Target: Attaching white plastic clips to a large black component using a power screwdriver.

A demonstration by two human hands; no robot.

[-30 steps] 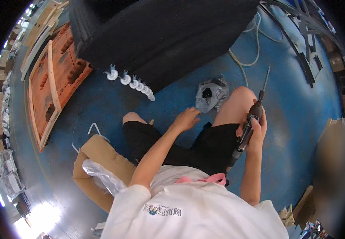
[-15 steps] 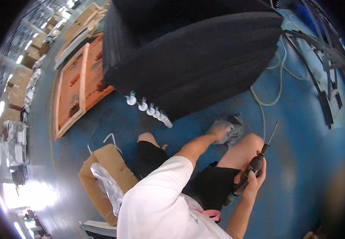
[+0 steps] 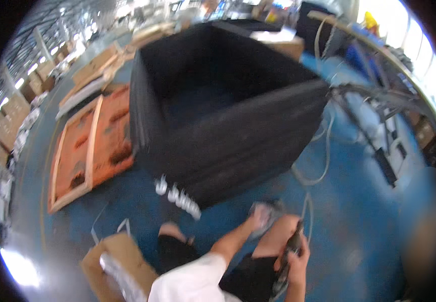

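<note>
My right hand (image 3: 297,259) is wrapped round a dark electric screwdriver (image 3: 292,245), held beside my right knee with its front end pointing up. Low by the floor, my left hand (image 3: 262,215) is at a clear plastic bag (image 3: 272,217); blur and the film hide its fingers. In front of me stands a large black open-topped box (image 3: 228,146) with ridged dark sides. Several small white round pieces (image 3: 177,197) sit in a row along its near lower left edge.
A cardboard box (image 3: 112,251) with clear plastic wrap (image 3: 120,274) in it stands left of my legs. An orange panel with a wooden frame (image 3: 92,146) lies to the left. A pale hose (image 3: 311,181) loops over the blue floor; dark metal frame parts (image 3: 381,161) lie at right.
My view has tilted up, so the inside of the black box shows. The screwdriver has turned more upright in my right hand. My left hand stays at the plastic bag.
</note>
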